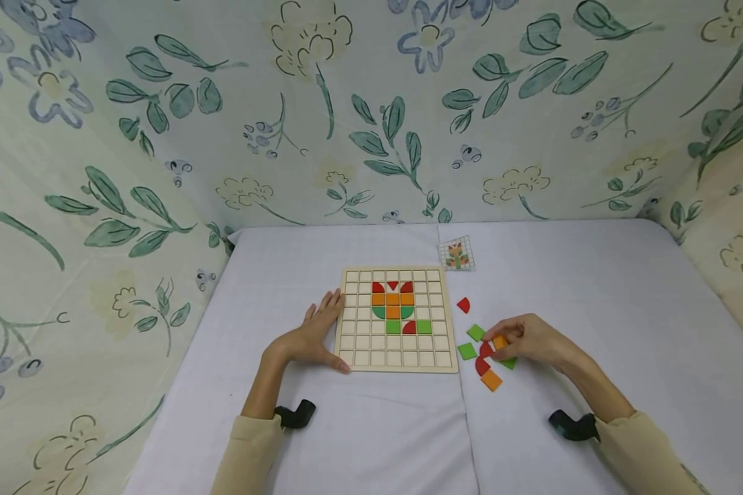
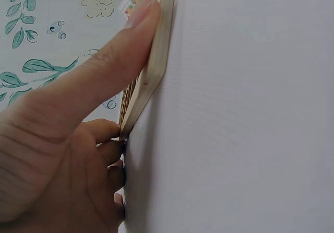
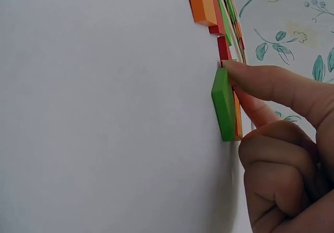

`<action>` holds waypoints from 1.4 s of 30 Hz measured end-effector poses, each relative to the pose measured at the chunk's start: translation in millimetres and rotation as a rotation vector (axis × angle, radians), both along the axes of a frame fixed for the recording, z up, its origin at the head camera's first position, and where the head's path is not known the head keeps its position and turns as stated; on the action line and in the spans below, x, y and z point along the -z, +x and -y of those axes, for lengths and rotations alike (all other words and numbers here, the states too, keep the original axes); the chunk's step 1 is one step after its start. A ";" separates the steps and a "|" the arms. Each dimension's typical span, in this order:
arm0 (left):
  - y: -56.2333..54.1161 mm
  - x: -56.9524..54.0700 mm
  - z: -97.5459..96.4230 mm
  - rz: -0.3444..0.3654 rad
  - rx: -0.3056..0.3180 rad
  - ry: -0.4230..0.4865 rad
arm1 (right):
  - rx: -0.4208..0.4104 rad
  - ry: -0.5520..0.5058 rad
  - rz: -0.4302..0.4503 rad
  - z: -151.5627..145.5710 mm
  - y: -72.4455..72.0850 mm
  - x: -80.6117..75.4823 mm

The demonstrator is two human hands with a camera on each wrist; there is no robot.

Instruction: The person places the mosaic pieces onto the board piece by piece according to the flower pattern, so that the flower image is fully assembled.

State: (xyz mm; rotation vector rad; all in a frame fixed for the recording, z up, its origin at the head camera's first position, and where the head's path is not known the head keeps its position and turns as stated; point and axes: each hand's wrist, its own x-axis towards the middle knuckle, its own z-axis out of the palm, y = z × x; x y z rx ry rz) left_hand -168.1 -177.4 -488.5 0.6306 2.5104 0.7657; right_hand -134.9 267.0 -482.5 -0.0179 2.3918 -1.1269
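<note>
A wooden grid board [image 1: 360, 359] lies on the table with red, orange and green tiles set in its cells. My left hand [image 1: 314, 337] rests along the board's left side, fingers spread along the edge. Its thumb [image 2: 120, 50] touches the board's near edge in the left wrist view. To the right of the board, my right hand [image 1: 535, 340] is over a loose group of tiles. Thumb and index finger pinch a red quarter-circle tile [image 1: 486, 349]. An orange square [image 1: 500, 342] and a green tile [image 3: 224, 105] lie close by, partly covered by the hand in the head view.
Two light green squares, one nearer the board [image 1: 467, 351], another red quarter-circle [image 1: 483, 366] and an orange square [image 1: 492, 380] lie around the right hand. A separate red piece [image 1: 464, 304] sits farther back. A small pattern card [image 1: 456, 254] lies behind the board's far right corner.
</note>
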 end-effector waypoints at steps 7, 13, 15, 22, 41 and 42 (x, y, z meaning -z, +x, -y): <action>0.8 -1.1 0.9 -0.003 0.005 0.001 | 0.081 0.051 -0.083 -5.2 -2.4 1.8; 1.3 -2.1 1.0 0.000 0.002 0.010 | 0.091 0.025 -0.090 -8.7 -3.2 1.4; 1.2 -2.1 1.0 0.000 0.003 0.010 | 0.087 0.015 -0.087 -9.0 -3.5 1.0; -0.3 -0.1 1.9 0.005 0.000 -0.003 | 0.143 0.058 -0.125 -6.0 -4.6 0.1; -1.0 1.0 1.1 0.005 0.002 -0.006 | 0.246 0.059 -0.166 -2.6 -18.2 3.2; -0.9 0.9 1.0 0.006 0.003 -0.005 | 0.246 0.065 -0.167 -3.3 -19.1 3.4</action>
